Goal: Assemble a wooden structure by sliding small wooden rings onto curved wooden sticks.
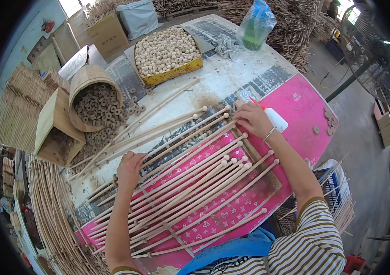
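My left hand (130, 167) is closed on a thin wooden rod (185, 152) near the middle of the table, its fingertips partly hidden. At that rod's far right end, my right hand (253, 120) pinches with thumb and fingers; no ball shows on this end. A white glue bottle (276, 120) with a red tip stands right behind the right hand. Between my forearms many ball-tipped wooden rods (199, 181) lie side by side across a wooden frame (263, 172) on pink patterned cloth. Two more ball-tipped rods (190, 135) lie just beyond my hands.
A yellow box of wooden balls (176, 68) stands at the back. To the left, a tipped wooden bucket (78, 82) spills brown rings (98, 107) beside a wooden box (50, 128). A green container in a plastic bag (253, 39) stands far right, near a fan (371, 50).
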`<state>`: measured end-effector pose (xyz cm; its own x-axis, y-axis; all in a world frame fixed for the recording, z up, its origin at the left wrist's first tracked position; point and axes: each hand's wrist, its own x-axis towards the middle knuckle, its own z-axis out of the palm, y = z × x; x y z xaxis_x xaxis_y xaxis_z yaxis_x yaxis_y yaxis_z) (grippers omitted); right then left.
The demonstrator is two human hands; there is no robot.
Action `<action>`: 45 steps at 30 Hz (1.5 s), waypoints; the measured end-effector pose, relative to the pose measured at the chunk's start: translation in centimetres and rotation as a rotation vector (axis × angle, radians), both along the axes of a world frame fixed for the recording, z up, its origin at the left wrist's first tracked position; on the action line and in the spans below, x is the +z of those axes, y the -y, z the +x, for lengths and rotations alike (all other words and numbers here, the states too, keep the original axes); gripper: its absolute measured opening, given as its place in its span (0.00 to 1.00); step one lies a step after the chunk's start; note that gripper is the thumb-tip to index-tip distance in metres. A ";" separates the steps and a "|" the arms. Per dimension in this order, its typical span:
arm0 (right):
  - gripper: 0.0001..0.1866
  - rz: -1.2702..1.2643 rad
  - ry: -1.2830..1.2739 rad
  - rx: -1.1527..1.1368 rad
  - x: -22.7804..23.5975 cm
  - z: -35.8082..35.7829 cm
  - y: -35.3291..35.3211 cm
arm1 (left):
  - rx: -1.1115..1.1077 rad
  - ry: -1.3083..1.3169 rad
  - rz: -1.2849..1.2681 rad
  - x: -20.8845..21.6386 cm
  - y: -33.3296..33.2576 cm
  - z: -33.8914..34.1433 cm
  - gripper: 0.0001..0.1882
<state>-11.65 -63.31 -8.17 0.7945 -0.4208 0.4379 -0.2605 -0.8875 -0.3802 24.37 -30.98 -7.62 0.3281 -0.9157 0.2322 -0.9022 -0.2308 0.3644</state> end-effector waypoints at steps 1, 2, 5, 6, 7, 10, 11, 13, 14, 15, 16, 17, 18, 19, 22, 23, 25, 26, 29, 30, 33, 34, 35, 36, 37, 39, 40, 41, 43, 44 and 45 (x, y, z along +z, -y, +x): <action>0.04 -0.012 -0.046 -0.001 -0.1 0.2 -0.2 | -0.002 0.000 -0.001 0.0 0.1 0.0 0.09; 0.04 -0.027 -0.034 0.001 -0.1 0.5 -0.2 | -0.002 -0.002 0.004 -0.1 0.2 -0.1 0.09; 0.03 -0.002 -0.035 0.093 0.2 2.0 -1.1 | -0.013 -0.004 0.019 0.0 0.4 -0.2 0.08; 0.03 -0.004 0.001 0.111 -0.5 2.7 -1.2 | -0.024 -0.007 0.026 0.1 0.4 -0.2 0.08; 0.03 -0.005 0.002 0.111 -0.5 2.6 -1.1 | -0.024 -0.006 0.026 0.1 0.6 -0.3 0.08; 0.04 0.267 0.096 0.052 -0.7 2.6 -0.5 | -0.022 -0.048 0.029 0.3 0.7 -0.5 0.08; 0.05 0.180 0.023 -0.035 -0.8 2.8 0.1 | -0.017 -0.049 0.032 0.4 0.7 -0.5 0.07; 0.05 0.077 -0.057 -0.114 -1.3 3.7 0.5 | -0.012 -0.050 0.036 0.4 0.6 -0.4 0.07; 0.05 0.078 -0.057 -0.115 -1.2 3.8 0.6 | -0.018 -0.041 0.023 0.3 0.6 -0.3 0.07; 0.05 0.044 -0.111 -0.085 -1.1 3.9 0.8 | -0.024 -0.033 0.011 0.2 0.6 -0.2 0.07; 0.05 0.011 -0.165 -0.055 -0.9 4.0 0.9 | -0.024 -0.033 0.011 0.3 0.6 -0.3 0.07; 0.05 0.011 -0.165 -0.056 -0.9 4.1 1.3 | -0.028 -0.034 0.021 0.4 0.7 -0.3 0.07; 0.05 -0.059 -0.204 -0.071 -1.0 4.1 1.7 | -0.031 -0.035 0.031 0.4 0.8 -0.4 0.07; 0.04 -0.129 -0.243 -0.085 -1.1 4.0 2.1 | -0.031 -0.036 0.032 0.5 0.8 -0.5 0.07; 0.04 -0.186 -0.219 -0.178 -0.7 2.2 2.9 | -0.041 -0.054 0.034 0.7 0.9 -0.7 0.08; 0.03 -0.160 -0.229 -0.221 -0.2 1.8 2.8 | -0.053 -0.071 0.038 0.7 1.0 -0.7 0.08; 0.03 -0.128 -0.178 -0.234 -0.5 1.7 2.9 | -0.068 -0.089 0.042 0.7 1.2 -0.9 0.08; 0.03 -0.095 -0.125 -0.248 -0.6 1.6 3.0 | -0.081 -0.093 0.049 0.9 1.3 -0.9 0.08; 0.04 -0.013 -0.023 -0.321 -0.5 1.4 2.8 | -0.091 -0.089 0.064 1.2 1.4 -0.9 0.08; 0.04 -0.013 -0.024 -0.320 -0.5 1.4 2.6 | -0.088 -0.080 0.071 1.4 1.4 -0.9 0.08; 0.04 0.087 0.027 -0.256 -0.4 1.3 1.8 | -0.084 -0.136 0.154 1.8 1.3 -0.2 0.14; 0.03 0.107 0.055 -0.231 -0.4 1.3 1.4 | -0.083 -0.136 0.155 1.7 1.4 0.1 0.14; 0.03 0.126 0.081 -0.207 -0.3 1.2 0.9 | -0.072 -0.008 0.017 1.6 1.9 0.3 0.20; 0.03 0.126 0.080 -0.208 -0.2 1.1 0.5 | -0.062 0.120 -0.122 1.4 2.5 0.7 0.25; 0.03 0.173 0.094 -0.193 0.3 1.0 -0.1 | -0.054 0.153 -0.074 1.2 2.6 1.5 0.33; 0.02 0.220 0.112 -0.172 0.2 1.0 -0.9 | -0.043 0.259 -0.027 0.0 2.8 3.0 0.34; 0.03 0.227 0.120 -0.182 -0.1 0.6 -1.2 | -0.038 0.360 0.020 -0.6 3.0 3.7 0.34; 0.04 0.233 0.128 -0.197 -0.1 0.3 -1.4 | -0.042 0.362 0.016 -1.1 3.1 4.4 0.34; 0.04 0.238 0.130 -0.204 0.1 -0.4 -1.4 | -0.068 0.488 0.069 -1.6 3.3 5.0 0.34; 0.05 0.246 0.130 -0.207 0.1 -0.7 -1.5 | -0.073 0.489 0.069 -1.6 3.5 5.0 0.34; 0.05 0.247 0.132 -0.212 0.1 -0.8 -1.6 | -0.082 0.484 0.083 -1.5 3.7 5.1 0.34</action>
<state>-12.49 -61.71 -8.12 0.6214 -0.6765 0.3952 -0.3636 -0.6958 -0.6194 29.45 -34.63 -9.16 0.1268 -0.9559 0.2649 -0.9797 -0.1624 -0.1171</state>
